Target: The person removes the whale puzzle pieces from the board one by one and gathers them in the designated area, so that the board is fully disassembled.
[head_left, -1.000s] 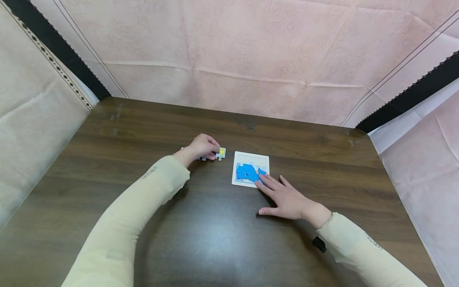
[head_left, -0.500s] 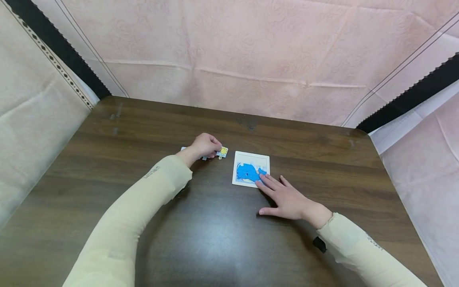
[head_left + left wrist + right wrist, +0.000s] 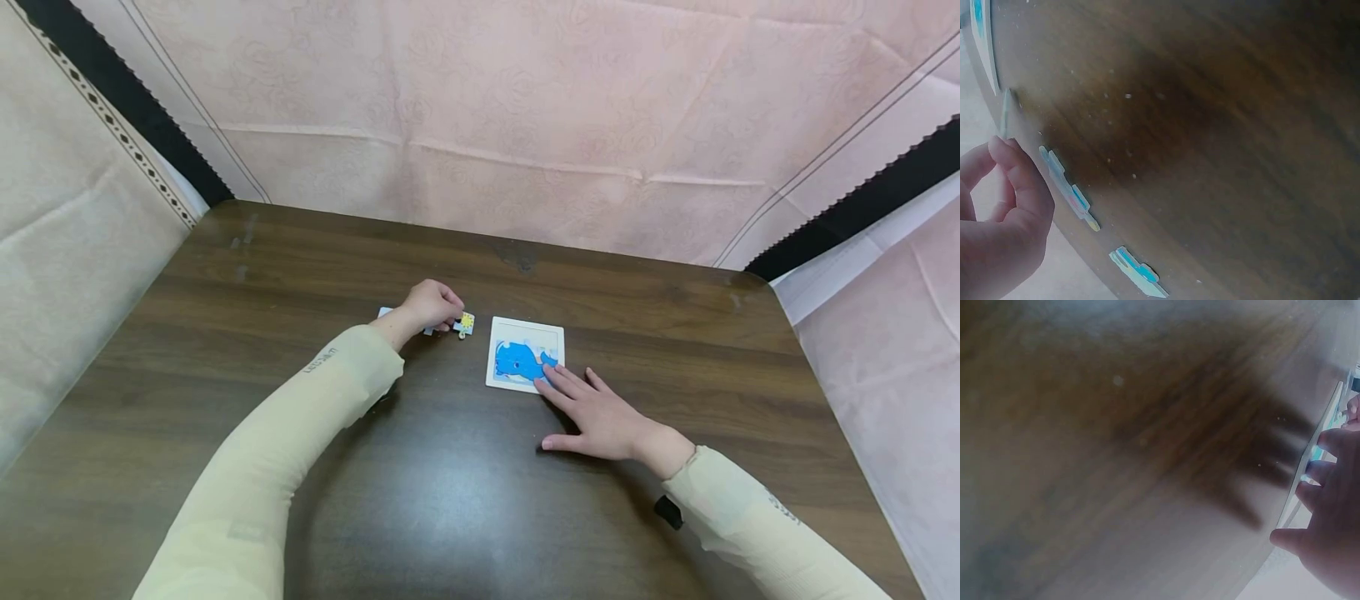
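Appearing light, thin and stiff, likely best taken by its edges, a yellow-printed puzzle piece (image 3: 467,322) was pinched by the left grip (image 3: 429,305) over the desk (image 3: 435,467), left of the whale board (image 3: 527,331), which was touched by the right grip (image 3: 597,419), fingers spread.

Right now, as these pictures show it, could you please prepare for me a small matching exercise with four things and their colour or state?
Things
1. left hand
2. table
3. puzzle board
4. right hand

Colour or state
A. fingers spread over a corner of the puzzle board
B. white-bordered, with a blue whale picture
C. pinching a yellow-marked piece
D. dark brown, with wood grain

Right pairs: 1-C, 2-D, 3-B, 4-A
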Demonstrator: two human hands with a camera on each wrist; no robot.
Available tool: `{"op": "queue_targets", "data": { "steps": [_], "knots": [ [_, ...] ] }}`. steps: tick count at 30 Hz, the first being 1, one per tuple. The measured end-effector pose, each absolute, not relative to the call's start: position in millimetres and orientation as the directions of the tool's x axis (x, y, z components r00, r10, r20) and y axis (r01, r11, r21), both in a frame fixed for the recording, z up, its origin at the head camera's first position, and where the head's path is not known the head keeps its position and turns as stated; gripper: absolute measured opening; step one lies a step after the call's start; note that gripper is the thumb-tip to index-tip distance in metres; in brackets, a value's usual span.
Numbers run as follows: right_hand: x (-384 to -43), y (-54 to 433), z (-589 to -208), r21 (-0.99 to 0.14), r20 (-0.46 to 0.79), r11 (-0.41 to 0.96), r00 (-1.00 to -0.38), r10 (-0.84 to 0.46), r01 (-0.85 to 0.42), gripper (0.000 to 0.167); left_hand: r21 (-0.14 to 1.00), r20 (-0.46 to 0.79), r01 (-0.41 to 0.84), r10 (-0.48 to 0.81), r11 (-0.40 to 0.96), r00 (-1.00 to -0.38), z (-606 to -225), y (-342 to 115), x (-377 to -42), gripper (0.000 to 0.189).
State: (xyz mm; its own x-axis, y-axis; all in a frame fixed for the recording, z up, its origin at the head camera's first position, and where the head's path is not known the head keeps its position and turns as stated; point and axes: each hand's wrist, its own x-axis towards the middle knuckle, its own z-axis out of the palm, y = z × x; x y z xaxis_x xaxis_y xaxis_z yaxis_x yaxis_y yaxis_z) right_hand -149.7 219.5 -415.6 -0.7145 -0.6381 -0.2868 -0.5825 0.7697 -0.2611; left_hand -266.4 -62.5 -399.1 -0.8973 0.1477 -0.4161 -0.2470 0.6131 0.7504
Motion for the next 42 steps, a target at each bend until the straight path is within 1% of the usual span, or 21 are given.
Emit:
{"op": "queue_targets", "data": {
  "steps": [9,13,19,22,31,36,42],
  "knots": [
    [-149,219,-417,-0.248,-0.288,0.775,-0.72,-0.632,-0.581,0.085,0.759,-0.402,-0.238,0.147,0.606,-0.904,-399,-65,-267,0.019],
    [-149,218,-416,-0.252,-0.291,0.774,-0.717,-0.633,-0.581,0.086,0.774,-0.395,-0.217,0.186,0.595,-0.9,-396,-66,-265,0.021],
    [-149,219,-416,-0.253,-0.303,0.779,-0.717,-0.627,-0.574,0.086,0.813,-0.385,-0.146,0.334,0.564,-0.86,-395,-53,-264,0.024],
    [-149,219,-416,-0.256,-0.308,0.781,-0.718,-0.625,-0.57,0.086,0.816,-0.385,-0.116,0.384,0.566,-0.839,-397,-43,-261,0.025],
    [-148,218,-417,-0.245,-0.293,0.772,-0.715,-0.635,-0.587,0.087,0.784,-0.424,-0.067,0.454,0.617,-0.784,-402,-25,-257,0.028],
    [-148,219,-417,-0.246,-0.286,0.769,-0.714,-0.639,-0.589,0.087,0.77,-0.413,-0.016,0.48,0.638,-0.774,-404,-21,-258,0.028],
    [-148,220,-418,-0.246,-0.286,0.769,-0.714,-0.639,-0.59,0.087,0.758,-0.411,0.006,0.485,0.652,-0.772,-403,-19,-258,0.028]
  ]
}}
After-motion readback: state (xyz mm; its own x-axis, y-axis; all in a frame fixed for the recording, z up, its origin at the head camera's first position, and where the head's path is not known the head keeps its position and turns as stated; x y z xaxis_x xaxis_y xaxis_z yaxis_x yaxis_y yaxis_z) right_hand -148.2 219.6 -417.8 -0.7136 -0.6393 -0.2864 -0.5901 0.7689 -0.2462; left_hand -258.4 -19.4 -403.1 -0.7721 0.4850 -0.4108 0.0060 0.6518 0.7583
